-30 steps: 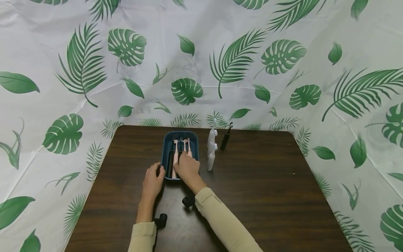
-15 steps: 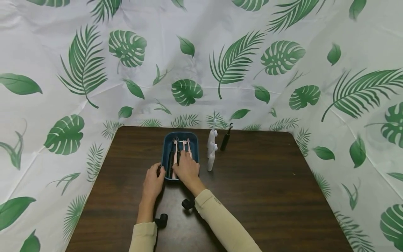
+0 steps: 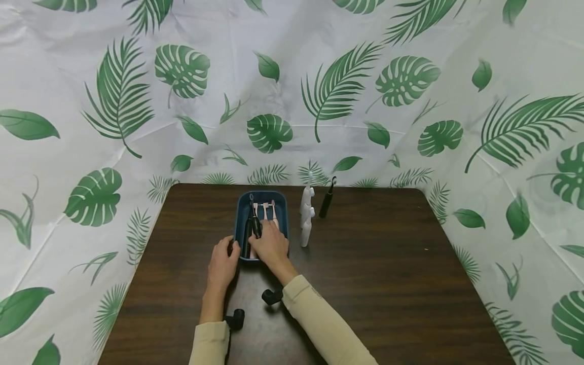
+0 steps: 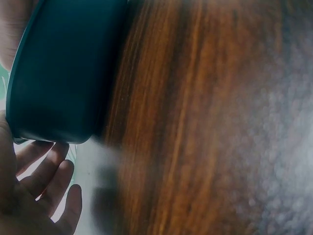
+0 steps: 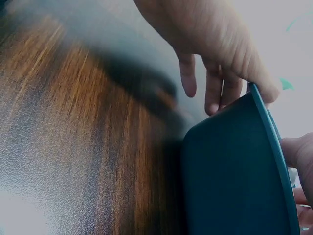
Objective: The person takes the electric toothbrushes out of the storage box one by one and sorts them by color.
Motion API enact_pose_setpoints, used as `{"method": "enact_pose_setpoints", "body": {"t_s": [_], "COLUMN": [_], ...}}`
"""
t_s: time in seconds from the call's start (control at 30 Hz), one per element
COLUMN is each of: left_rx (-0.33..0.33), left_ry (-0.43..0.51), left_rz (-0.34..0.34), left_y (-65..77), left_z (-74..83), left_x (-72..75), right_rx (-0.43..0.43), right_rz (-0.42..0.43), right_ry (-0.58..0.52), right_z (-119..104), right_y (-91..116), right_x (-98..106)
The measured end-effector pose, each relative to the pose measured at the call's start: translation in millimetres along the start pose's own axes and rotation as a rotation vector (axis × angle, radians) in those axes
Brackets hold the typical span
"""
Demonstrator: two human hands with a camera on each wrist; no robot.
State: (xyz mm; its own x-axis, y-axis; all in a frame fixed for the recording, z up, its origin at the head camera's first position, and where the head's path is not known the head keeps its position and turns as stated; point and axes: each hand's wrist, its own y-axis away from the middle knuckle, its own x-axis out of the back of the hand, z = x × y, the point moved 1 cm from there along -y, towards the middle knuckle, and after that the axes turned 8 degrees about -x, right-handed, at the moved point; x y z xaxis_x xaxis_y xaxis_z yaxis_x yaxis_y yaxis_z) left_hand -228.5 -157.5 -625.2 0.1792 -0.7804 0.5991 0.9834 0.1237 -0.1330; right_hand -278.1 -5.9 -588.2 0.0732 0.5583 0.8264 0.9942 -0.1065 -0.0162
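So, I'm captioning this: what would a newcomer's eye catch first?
Probably the white backdrop with green leaves behind the dark table. Next, the blue tray holding toothbrushes, with the left hand at its left side and the right hand over it. White toothbrushes stand to its right.

I can read no words, brands or numbers anywhere, the faint mark on my right sleeve being too small.
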Motion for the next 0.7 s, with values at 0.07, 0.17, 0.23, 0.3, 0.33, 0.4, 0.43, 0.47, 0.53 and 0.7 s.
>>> {"method": "enact_pose_setpoints", "body": {"t_s": [0.07,0.17,0.23,0.3,0.33,0.4,0.43,0.47,0.53,0.7], "left_rx": [-0.003,-0.008,-0.005,0.000,0.005,0.015,0.017,0.018,0.018,0.012], "left_ry": [0.005,0.010,0.013,0.011,0.009,0.014,0.017,0.018,0.022,0.020], "left_rz": [0.003,0.001,0.001,0.000,0.000,0.002,0.003,0.004,0.008,0.004], "left_y": [-0.6,-1.3,-1.4,-1.1,-0.8,-0.2,0.2,0.4,0.4,0.0], "left_z": [0.5,1.3,1.4,1.4,1.3,1.6,1.9,2.2,2.7,2.3], "left_x": [0.0,0.2,0.2,0.2,0.3,0.4,0.6,0.7,0.8,1.1], "right_rx": [0.002,0.003,0.005,0.008,0.012,0.021,0.028,0.036,0.053,0.082], "right_rz": [0.002,0.014,0.023,0.031,0.035,0.046,0.054,0.065,0.086,0.122], "right_ry": [-0.013,-0.045,-0.060,-0.080,-0.094,-0.126,-0.144,-0.163,-0.195,-0.246], "right_z": [0,-1,-1,-1,-1,-2,-3,-3,-5,-10], "right_y": [1,2,2,3,4,5,5,6,7,12], "right_x": [2,3,4,4,5,6,7,8,11,20]}}
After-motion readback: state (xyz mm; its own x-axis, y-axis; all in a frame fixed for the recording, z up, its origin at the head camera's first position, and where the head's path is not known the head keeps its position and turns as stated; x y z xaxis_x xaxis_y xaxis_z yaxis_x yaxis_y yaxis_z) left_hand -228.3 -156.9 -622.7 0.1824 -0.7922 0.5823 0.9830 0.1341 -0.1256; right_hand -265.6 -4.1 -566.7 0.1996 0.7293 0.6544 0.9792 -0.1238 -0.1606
